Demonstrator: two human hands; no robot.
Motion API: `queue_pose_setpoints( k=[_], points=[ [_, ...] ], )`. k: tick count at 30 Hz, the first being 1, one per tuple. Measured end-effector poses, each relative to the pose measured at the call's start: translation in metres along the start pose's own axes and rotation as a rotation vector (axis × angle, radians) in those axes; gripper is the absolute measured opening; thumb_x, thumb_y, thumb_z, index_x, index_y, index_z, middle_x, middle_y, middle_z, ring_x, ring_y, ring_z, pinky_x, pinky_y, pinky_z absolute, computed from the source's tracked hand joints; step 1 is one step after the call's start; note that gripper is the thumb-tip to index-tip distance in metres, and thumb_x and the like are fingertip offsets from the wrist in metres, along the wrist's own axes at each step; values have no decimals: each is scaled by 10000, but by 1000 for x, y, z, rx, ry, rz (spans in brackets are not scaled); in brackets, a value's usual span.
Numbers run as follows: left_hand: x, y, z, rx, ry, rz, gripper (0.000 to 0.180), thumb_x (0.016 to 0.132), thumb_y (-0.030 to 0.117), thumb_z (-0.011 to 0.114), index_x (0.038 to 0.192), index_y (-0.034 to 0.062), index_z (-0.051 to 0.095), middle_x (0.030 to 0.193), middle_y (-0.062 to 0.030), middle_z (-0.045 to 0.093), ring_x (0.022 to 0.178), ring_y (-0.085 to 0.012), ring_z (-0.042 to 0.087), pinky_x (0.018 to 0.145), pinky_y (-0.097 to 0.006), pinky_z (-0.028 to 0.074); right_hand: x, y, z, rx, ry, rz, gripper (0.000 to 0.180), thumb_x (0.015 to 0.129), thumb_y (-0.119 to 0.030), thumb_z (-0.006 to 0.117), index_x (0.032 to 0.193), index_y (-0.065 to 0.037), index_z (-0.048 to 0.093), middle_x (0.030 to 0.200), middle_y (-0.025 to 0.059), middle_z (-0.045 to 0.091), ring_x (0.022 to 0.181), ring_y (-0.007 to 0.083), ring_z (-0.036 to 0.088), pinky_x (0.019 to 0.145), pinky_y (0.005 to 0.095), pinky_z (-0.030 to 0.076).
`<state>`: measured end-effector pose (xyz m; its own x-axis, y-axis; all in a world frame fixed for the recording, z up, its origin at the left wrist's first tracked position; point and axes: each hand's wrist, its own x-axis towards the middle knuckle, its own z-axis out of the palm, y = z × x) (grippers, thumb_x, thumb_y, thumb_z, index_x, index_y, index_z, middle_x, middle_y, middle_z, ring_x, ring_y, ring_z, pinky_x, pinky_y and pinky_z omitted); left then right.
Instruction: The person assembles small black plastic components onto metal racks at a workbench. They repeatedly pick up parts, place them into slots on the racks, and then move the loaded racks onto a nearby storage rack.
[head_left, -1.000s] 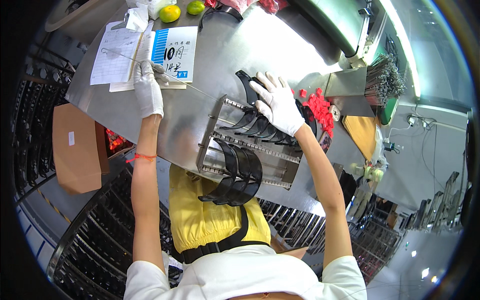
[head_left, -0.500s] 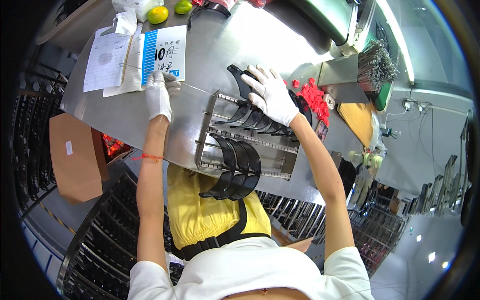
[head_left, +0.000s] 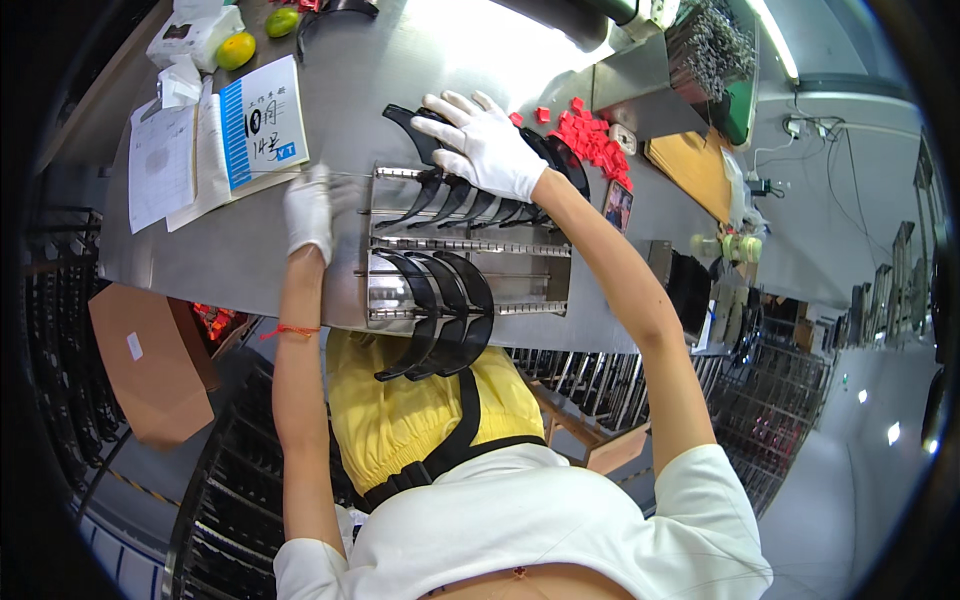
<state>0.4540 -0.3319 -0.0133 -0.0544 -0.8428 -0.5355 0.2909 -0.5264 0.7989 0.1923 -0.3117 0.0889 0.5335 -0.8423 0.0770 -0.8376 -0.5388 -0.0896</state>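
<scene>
The right hand (head_left: pixel 485 145), in a white glove, lies flat with its fingers spread over a loose pile of black curved pieces (head_left: pixel 560 160) at the far edge of the metal rack (head_left: pixel 465 245), pressing on them rather than pinching any one. The left hand (head_left: pixel 308 210), also gloved, is blurred; it sits at the rack's left end, fingers loosely together, and whether it grips the frame or only rests against it cannot be told. The rack stands on the steel table (head_left: pixel 250 260), in the middle before the person. In its far row about six black pieces hang side by side; in the near row three more (head_left: pixel 440 320) overhang the table edge. Red small parts (head_left: pixel 590 135) lie scattered just beyond the right hand, and two sheets of paper (head_left: pixel 215 140) lie to the far left. Compared with half a second ago the left hand has dropped from near the papers down to the rack's end, while the right hand has stayed on the pile.
</scene>
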Motion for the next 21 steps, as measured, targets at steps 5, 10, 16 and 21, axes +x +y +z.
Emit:
queue_pose_setpoints(
  k=[5, 10, 16, 21],
  points=[
    [-2, 4, 6, 304, -273, -159, 251, 990, 324, 609, 1017, 74, 626, 749, -1, 611, 535, -82, 541, 446, -209, 416, -12, 12, 4, -27, 15, 5, 529, 964, -398, 516, 1452, -198, 474, 1513, 125, 414, 1386, 334, 388, 1138, 543, 290],
    [54, -27, -41, -227, -314, -247, 241, 1013, 339, 566, 959, 108, 608, 742, 30, 559, 532, -54, 481, 430, -187, 353, -31, 27, 6, -15, 51, 9, 553, 946, -421, 536, 1441, -179, 487, 1488, 149, 442, 1366, 345, 410, 1122, 518, 317],
    [11, -7, 10, 48, -214, -367, 337, 980, 468, 590, 986, 134, 632, 736, 32, 562, 479, -55, 448, 379, -193, 325, -57, 44, -5, 4, 69, 62, 567, 950, -426, 539, 1445, -155, 475, 1497, 168, 430, 1375, 371, 401, 1138, 512, 308],
    [7, -5, 9, 165, -32, -122, 241, 991, 305, 613, 995, 71, 667, 686, 33, 566, 461, -31, 432, 369, -188, 310, -106, 81, 11, -1, -2, 309, 550, 984, -459, 472, 1465, -191, 448, 1527, 139, 402, 1396, 312, 395, 1146, 499, 295]
  ],
)
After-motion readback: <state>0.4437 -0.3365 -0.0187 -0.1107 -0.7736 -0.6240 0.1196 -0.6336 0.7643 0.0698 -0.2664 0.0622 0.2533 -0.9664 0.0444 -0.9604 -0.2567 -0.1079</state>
